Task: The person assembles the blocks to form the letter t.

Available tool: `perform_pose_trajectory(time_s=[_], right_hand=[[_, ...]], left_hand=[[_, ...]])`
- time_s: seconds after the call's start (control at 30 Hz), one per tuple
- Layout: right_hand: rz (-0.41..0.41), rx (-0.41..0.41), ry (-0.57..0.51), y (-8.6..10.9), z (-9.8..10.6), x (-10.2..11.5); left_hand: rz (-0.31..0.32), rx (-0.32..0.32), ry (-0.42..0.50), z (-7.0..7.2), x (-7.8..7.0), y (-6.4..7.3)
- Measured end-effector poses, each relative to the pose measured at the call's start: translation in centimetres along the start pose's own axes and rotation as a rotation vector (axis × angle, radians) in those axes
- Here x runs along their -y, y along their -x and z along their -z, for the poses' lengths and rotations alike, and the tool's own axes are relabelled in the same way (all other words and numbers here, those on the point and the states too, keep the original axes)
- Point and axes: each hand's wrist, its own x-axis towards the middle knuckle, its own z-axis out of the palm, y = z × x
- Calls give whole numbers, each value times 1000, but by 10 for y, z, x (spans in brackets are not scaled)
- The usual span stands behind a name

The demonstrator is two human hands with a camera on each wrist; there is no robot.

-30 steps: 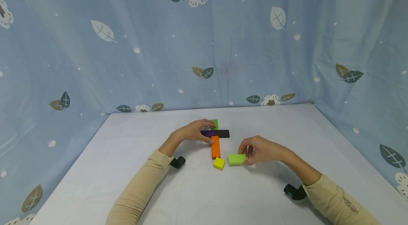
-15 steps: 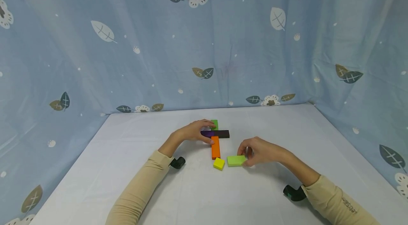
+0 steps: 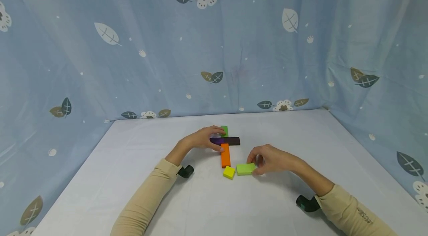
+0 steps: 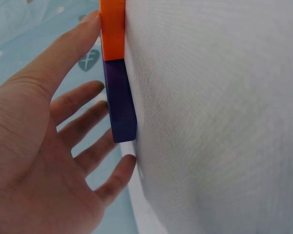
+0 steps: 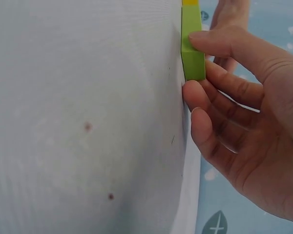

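My right hand (image 3: 272, 159) pinches the right end of a light green block (image 3: 245, 169) between thumb and fingers, low on the white table. In the right wrist view the thumb lies on the face of this block (image 5: 192, 44). My left hand (image 3: 204, 138) spreads over the other blocks, its thumb tip at the top of an orange block (image 3: 225, 156). The left fingers reach past a dark purple block (image 4: 119, 102) toward a green block (image 3: 224, 131). A small yellow block (image 3: 229, 172) sits between the orange block and the light green one.
A dark block (image 3: 233, 141) continues the purple one to the right, forming a crossbar. Black wrist cameras hang under both sleeves, the right one (image 3: 307, 203) low over the table. A blue patterned curtain (image 3: 214, 42) encloses the white tabletop (image 3: 200, 206).
My right hand has slid slightly left with the light green block, bringing it nearer the yellow block. The left hand stays in place over the other blocks.
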Motion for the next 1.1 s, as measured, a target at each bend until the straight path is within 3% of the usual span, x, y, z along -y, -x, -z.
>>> perform_pose_trajectory(time_s=[0.57,1.1], right_hand=[[-9,-10,-10,0,-1,-2],[-13,-20,5,2,-1,2]], left_hand=[[17,0,-4,0,0,0],[-19,5,-12,1,2,-1]])
